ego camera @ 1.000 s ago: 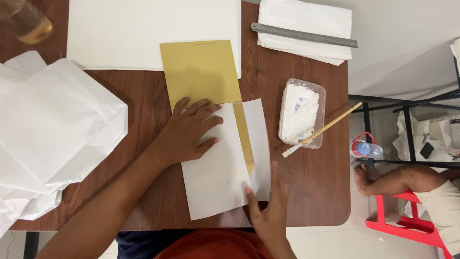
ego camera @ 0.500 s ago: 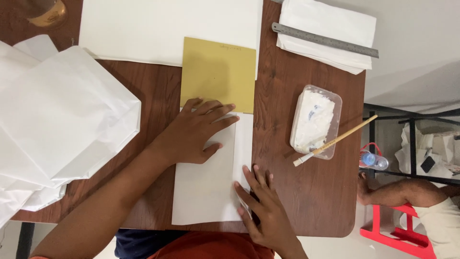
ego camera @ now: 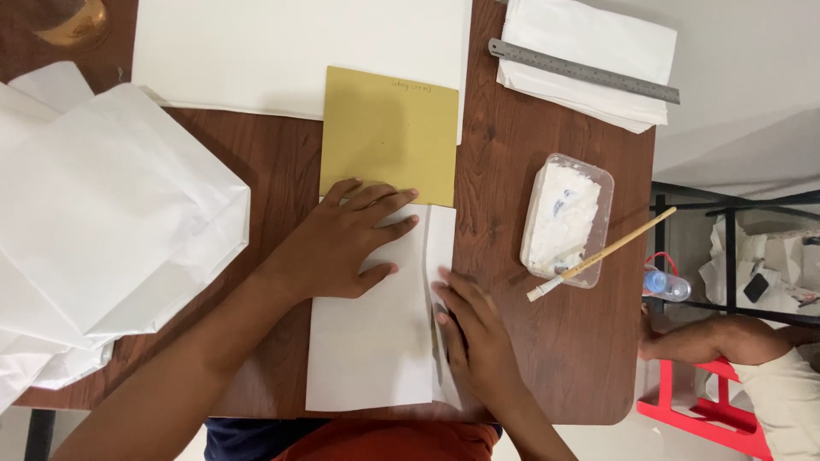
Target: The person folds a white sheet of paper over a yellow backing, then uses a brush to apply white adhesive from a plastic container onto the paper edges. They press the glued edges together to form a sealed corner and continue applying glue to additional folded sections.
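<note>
Lying flat near the front edge of the brown wooden table (ego camera: 547, 358), a folded white paper sheet (ego camera: 367, 350) is seen with its long axis running from the person's body toward the far side of the table. Its far short edge overlaps the near edge of a mustard-yellow card (ego camera: 389, 132), which lies in line with it. The left hand (ego camera: 342, 243) is spread palm-down, fingers apart, on the far half of the sheet, the fingertips pointing to the right. The right hand (ego camera: 474, 341) is pressed flat along the sheet's right-hand folded flap, fingers together and stretched along the crease; nothing is gripped by either hand.

A stack of white paper bags (ego camera: 102, 230) is seen at the left. A plastic tub of white paste (ego camera: 564, 218) with a wooden brush (ego camera: 602, 254) resting across it stands at the right, and a steel ruler (ego camera: 585, 71) lies on folded white paper (ego camera: 598, 43) beyond. Another person's arm (ego camera: 726, 341) is visible at the right edge.
</note>
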